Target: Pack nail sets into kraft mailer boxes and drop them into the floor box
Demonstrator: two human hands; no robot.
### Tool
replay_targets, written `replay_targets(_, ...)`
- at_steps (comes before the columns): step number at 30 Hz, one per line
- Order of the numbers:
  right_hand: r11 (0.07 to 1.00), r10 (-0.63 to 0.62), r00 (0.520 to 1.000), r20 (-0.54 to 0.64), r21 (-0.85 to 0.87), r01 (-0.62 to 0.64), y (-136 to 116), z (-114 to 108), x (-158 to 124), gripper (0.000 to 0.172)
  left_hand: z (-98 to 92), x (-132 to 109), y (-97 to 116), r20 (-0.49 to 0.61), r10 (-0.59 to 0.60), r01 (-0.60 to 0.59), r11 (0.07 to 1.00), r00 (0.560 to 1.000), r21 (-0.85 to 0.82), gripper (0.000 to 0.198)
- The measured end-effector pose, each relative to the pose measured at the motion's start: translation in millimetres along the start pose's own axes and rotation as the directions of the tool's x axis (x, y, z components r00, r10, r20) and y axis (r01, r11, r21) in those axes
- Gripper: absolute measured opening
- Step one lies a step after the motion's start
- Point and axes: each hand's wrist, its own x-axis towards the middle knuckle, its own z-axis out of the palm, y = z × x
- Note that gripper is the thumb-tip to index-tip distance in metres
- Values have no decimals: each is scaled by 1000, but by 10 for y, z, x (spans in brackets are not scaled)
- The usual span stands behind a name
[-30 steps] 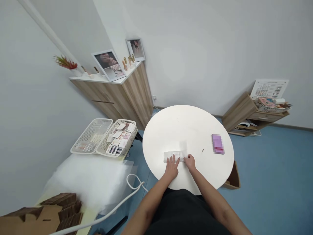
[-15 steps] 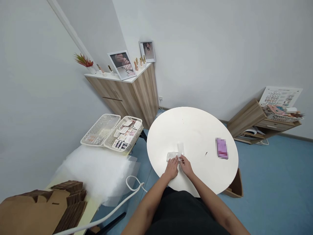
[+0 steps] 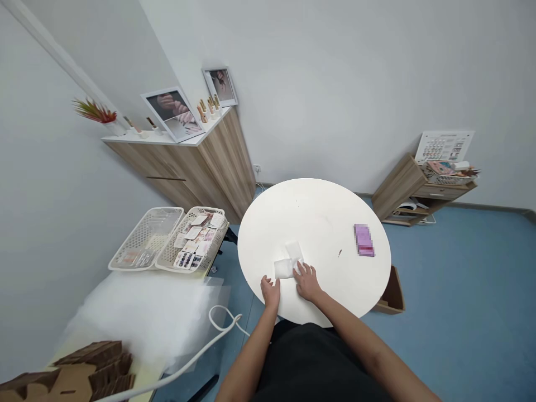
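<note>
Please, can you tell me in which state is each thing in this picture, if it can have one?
white wrap: folded at an angle, one end sticking out
left hand: fingers bent, at the wrap's near left corner; contact unclear
right hand: fingers on the wrap's right end
purple item: lying flat, pixelated
card basket: uncovered, filled
floor box: open
small cabinet's drawer: shut
brown cardboard: stacked

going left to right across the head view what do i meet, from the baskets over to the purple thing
Left white basket, card-filled basket, left hand, white wrapping, right hand, purple item.
</note>
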Motion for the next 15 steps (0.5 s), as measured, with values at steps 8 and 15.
replay_targets(8, 997, 4, 996, 88, 78, -11, 42, 28, 9, 66, 276, 113, 192, 88, -74, 79, 996, 993, -48, 30)
replay_targets(15, 999, 10, 996, 89, 37, -13, 58, 2, -1, 66, 243, 154, 338, 79, 94, -93, 996, 992, -9, 9)
